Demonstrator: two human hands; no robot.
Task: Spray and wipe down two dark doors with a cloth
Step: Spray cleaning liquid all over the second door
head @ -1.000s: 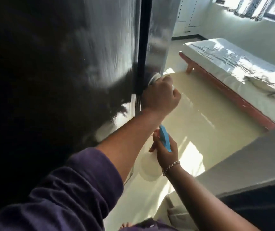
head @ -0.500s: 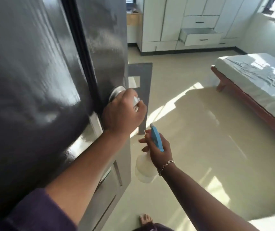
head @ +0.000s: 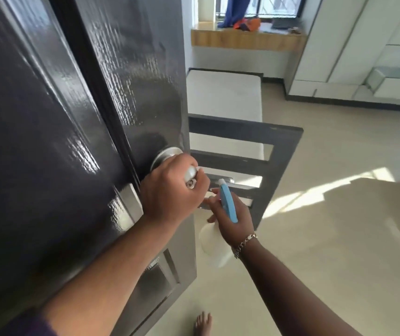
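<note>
Left hand (head: 169,190) sits at centre frame, fingers curled tight round a silver door knob (head: 189,177); only the knob's end and its round backplate (head: 166,155) show past the knuckles. The knob is mounted on the dark door (head: 133,81), near that door's right edge. This door fills the upper middle of the frame, glossy, with streaky wet-looking sheen on the panel above the hand. A second dark door (head: 29,141) takes the whole left side of the frame, with a black vertical strip dividing the two. A metal latch plate (head: 131,207) shows just left of the left wrist.

Right hand (head: 232,221) is just right of and below the left hand, close but not touching as far as can be told. It grips a spray bottle (head: 212,246) by the neck: blue trigger head (head: 228,204) pointing toward the top of the frame, pale translucent body hanging below the palm. A chain bracelet (head: 243,244) is on that wrist. The bottle is beside the door's right edge, not against the panel.

No cloth can be made out in either hand.

Behind the hands, centre right, a dark slatted frame (head: 279,151) stands on the pale floor (head: 339,238). White cabinets (head: 388,57) at upper right, wooden ledge (head: 247,40) at top centre. Bare foot (head: 202,323) at bottom centre.
</note>
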